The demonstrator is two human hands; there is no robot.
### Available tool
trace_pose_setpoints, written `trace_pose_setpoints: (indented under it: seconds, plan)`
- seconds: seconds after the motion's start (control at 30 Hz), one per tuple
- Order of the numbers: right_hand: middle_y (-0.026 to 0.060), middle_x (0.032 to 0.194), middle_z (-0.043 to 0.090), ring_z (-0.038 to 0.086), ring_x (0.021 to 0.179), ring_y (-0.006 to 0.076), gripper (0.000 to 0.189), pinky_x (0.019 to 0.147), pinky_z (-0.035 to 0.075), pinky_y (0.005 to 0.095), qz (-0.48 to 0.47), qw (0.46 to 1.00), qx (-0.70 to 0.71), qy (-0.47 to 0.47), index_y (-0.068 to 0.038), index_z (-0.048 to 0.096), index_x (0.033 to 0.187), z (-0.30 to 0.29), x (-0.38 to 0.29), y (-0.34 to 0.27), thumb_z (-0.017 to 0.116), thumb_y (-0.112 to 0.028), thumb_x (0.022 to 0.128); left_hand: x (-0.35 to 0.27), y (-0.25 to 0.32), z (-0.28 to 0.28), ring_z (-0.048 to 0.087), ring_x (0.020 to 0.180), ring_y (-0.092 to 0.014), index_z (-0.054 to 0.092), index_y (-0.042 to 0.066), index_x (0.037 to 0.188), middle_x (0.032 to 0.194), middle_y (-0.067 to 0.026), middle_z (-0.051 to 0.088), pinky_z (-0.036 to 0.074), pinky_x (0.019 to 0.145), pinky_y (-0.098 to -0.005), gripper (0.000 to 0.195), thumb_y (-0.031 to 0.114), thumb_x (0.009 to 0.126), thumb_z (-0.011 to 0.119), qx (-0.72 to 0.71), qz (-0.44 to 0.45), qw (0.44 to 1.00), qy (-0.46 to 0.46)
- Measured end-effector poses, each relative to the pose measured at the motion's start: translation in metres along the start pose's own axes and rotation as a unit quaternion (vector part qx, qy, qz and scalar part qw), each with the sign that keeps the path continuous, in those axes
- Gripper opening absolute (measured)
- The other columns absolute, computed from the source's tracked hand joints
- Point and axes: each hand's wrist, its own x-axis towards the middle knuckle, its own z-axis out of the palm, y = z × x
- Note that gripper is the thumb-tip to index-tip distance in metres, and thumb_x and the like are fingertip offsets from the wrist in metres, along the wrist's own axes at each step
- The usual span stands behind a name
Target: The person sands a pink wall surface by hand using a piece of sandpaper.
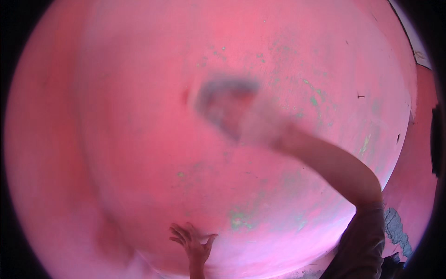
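Note:
A pink painted wall (156,139) fills most of the view, with green patches where the paint is worn. My right arm reaches up from the lower right. At its end my right hand (237,108) is badly blurred against the upper middle of the wall. A greyish flat thing (206,96) shows around its edges, seemingly held under the palm; its kind cannot be told. Low in the view, my left hand (195,244) is raised at the wall with its fingers spread and nothing in it.
A nail (361,96) sticks out of the wall at the right. Beyond the wall's right edge are another pink surface with a rough grey patch (397,232) and a dark object (436,141). A pale panel (413,31) shows at the top right.

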Motion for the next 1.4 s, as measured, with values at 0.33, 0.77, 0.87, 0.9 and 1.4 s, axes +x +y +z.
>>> trace_pose_setpoints:
  seconds: [0.33, 0.77, 0.87, 0.9, 1.4]
  plan:
    - [0.0045, 0.075, 0.066, 0.068, 0.066, 0.0257, 0.026, 0.056, 0.053, 0.0437, 0.206, 0.970, -0.054, 0.116, -0.022, 0.063, 0.109, -0.004, 0.053, 0.055, 0.050, -0.027, 0.087, -0.003, -0.001, -0.004, -0.009, 0.138, -0.060, 0.010, 0.006, 0.153, 0.150, -0.0410, -0.008, 0.000, 0.100, -0.0779, 0.113, 0.069, 0.076, 0.064, 0.009, -0.003, 1.000, -0.026]
    - [0.0001, 0.083, 0.070, 0.069, 0.080, 0.0206, 0.031, 0.065, 0.055, 0.0395, 0.122, 0.990, 0.055, 0.045, -0.026, 0.061, 0.118, 0.029, 0.078, 0.037, 0.053, -0.032, 0.089, -0.002, -0.001, -0.011, -0.007, 0.136, -0.063, 0.018, 0.001, 0.149, 0.148, -0.0443, -0.003, -0.001, 0.099, -0.0787, 0.108, 0.066, 0.077, 0.065, -0.003, -0.001, 1.000, -0.027]
    - [0.0003, 0.079, 0.069, 0.069, 0.075, 0.0191, 0.029, 0.062, 0.055, 0.0384, 0.026, 0.995, -0.075, 0.054, -0.027, 0.063, 0.117, 0.044, 0.076, 0.041, 0.051, -0.029, 0.090, 0.000, 0.000, -0.013, -0.006, 0.135, -0.064, 0.022, -0.002, 0.147, 0.147, -0.0451, -0.002, -0.001, 0.098, -0.0793, 0.104, 0.064, 0.079, 0.065, -0.008, -0.010, 0.999, -0.034]
    - [0.0006, 0.077, 0.069, 0.069, 0.073, 0.0188, 0.028, 0.061, 0.054, 0.0381, -0.001, 0.986, -0.154, 0.059, -0.027, 0.063, 0.116, 0.044, 0.077, 0.042, 0.050, -0.028, 0.091, 0.000, 0.000, -0.014, -0.008, 0.136, -0.062, 0.017, 0.001, 0.149, 0.148, -0.0434, -0.006, -0.001, 0.099, -0.0781, 0.105, 0.062, 0.079, 0.066, -0.005, -0.015, 0.998, -0.059]
    - [0.0063, 0.086, 0.070, 0.068, 0.068, 0.0273, 0.027, 0.057, 0.055, 0.0424, 0.263, 0.948, -0.171, 0.053, -0.021, 0.063, 0.114, 0.004, 0.108, 0.043, 0.053, -0.027, 0.090, -0.001, -0.008, -0.016, -0.009, 0.135, -0.064, 0.014, 0.002, 0.149, 0.146, -0.0452, -0.006, -0.002, 0.098, -0.0788, 0.101, 0.059, 0.082, 0.064, -0.011, 0.004, 0.999, -0.043]
